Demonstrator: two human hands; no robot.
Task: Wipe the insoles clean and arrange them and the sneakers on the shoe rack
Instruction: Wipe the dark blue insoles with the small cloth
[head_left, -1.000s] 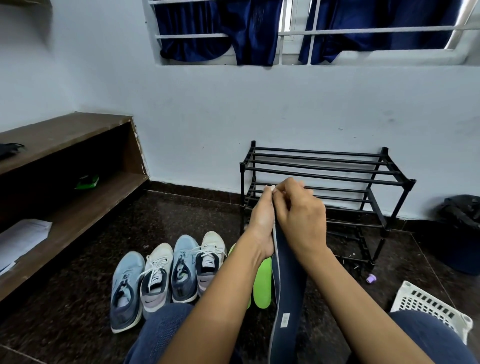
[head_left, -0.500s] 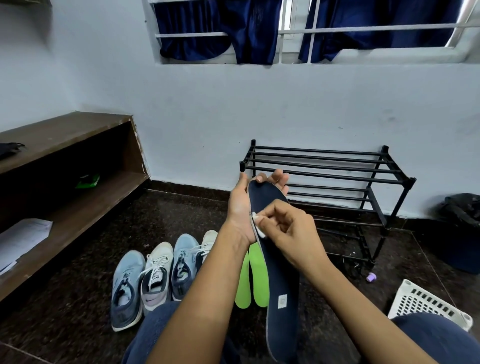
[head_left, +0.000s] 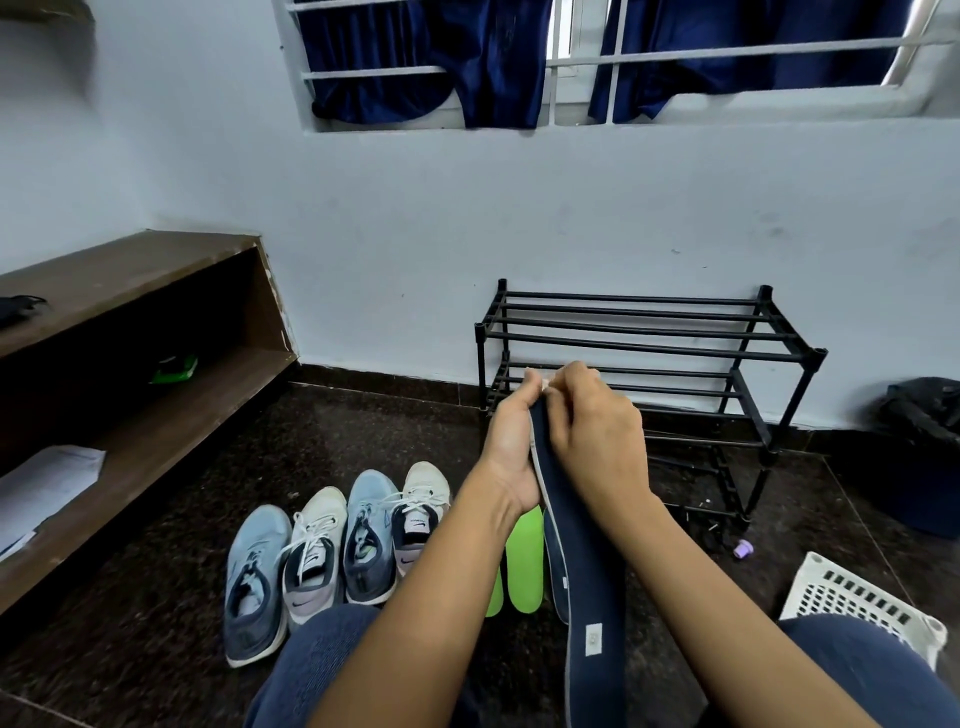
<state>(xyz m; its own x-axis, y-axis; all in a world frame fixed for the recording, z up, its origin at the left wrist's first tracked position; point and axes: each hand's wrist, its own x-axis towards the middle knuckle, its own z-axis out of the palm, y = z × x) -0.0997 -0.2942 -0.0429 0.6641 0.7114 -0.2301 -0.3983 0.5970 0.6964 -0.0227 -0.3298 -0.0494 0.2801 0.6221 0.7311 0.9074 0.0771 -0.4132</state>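
**Navy insole – held in both hands above the floor**

Item: one navy insole (head_left: 577, 551) with a pale edge and a small white tag near its near end. It is held lengthwise and tilted, far end up, in front of the shoe rack and above the floor.

Left hand (head_left: 511, 441) – fingers and thumb clamped on the insole's far end from the left side.

Right hand (head_left: 597, 441) – fingers curled together over the same end from the right. They pinch a white wipe (head_left: 545, 383), only a sliver of which shows, against the tip.

Below the hands: two green insoles (head_left: 524, 561) lie flat on the floor side by side, the left one partly hidden by the forearm.

Just left of them: four sneakers (head_left: 369, 540) in a row, touching, toes toward the wall; they alternate light blue and white.

Far edge of the floor, against the wall: a black shoe rack (head_left: 649, 332) with barred tiers that carry nothing.

Near right corner: a white basket (head_left: 857, 597), partly behind a knee. A small purple cap (head_left: 744, 548) lies between it and the rack.

Left edge: a wooden shelf unit (head_left: 156, 270), with paper (head_left: 47, 478) on its lower board.
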